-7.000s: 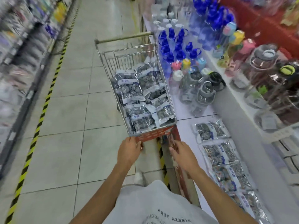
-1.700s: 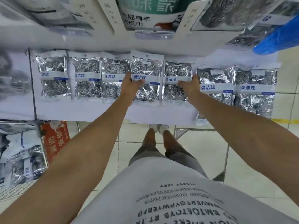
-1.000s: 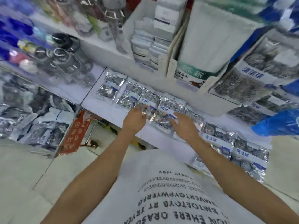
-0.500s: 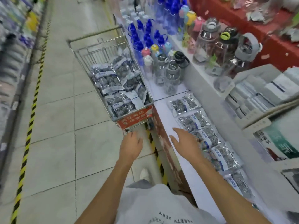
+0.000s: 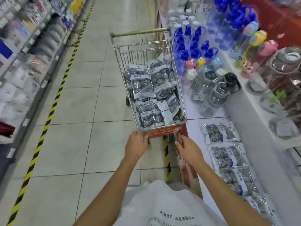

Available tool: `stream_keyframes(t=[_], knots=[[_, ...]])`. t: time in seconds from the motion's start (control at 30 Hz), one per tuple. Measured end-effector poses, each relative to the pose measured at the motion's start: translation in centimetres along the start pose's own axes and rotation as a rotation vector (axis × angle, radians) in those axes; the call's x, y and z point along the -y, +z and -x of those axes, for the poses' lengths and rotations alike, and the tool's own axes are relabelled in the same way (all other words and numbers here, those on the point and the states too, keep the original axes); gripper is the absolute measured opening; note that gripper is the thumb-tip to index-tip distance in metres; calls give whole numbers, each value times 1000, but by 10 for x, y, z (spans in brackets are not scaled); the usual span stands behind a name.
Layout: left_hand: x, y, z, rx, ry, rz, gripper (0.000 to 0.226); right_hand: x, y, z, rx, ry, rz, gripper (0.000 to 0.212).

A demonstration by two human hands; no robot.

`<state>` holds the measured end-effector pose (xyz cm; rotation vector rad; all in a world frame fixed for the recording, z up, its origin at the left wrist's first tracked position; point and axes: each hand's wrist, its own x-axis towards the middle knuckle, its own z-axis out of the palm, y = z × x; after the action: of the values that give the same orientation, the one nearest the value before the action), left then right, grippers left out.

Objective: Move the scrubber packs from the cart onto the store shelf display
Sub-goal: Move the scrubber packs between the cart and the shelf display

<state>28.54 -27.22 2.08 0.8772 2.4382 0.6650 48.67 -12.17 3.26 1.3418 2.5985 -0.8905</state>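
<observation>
A wire shopping cart (image 5: 140,32) stands in the aisle right in front of me, against the white store shelf (image 5: 194,130). Several silver scrubber packs (image 5: 143,84) with blue-and-white labels are piled in it. More scrubber packs (image 5: 228,157) lie in a row on the shelf at my right. My left hand (image 5: 136,145) grips the cart's near edge at the red sign panel (image 5: 162,132). My right hand (image 5: 189,150) reaches the near right corner of the cart with loosely extended fingers and holds nothing.
Blue-capped bottles (image 5: 192,45) and large clear jugs (image 5: 211,95) crowd the shelf beyond the packs. Across the aisle runs another shelving row (image 5: 24,54), blurred, with yellow-black floor tape (image 5: 53,103) along it. Tiled floor lies to the cart's left.
I have turned from the shelf to face the cart. Both hands left the packs on the shelf and moved to the cart's near end, where the left hand took hold.
</observation>
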Motion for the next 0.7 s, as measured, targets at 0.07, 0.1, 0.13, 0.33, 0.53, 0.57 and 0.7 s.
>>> stream_keyframes(t=[0.07,0.1,0.13,0.33,0.53,0.57,0.7], knots=[[0,-3,-25,20,-25,17,44,6,0,-24,27,13,2,51],[-1,-3,-34,28,-34,28,43,8,1,-33,34,17,-2,50],[-2,-2,-42,38,-36,39,42,10,-1,-42,40,19,-3,47],[-11,15,-124,128,-200,99,43,17,-6,-141,115,72,-30,39],[-13,33,-206,145,-455,257,30,21,2,-250,245,153,-102,66],[-13,34,-217,155,-506,294,28,22,6,-265,272,160,-109,68],[-9,50,-259,203,-655,401,34,22,23,-317,364,210,-92,74]])
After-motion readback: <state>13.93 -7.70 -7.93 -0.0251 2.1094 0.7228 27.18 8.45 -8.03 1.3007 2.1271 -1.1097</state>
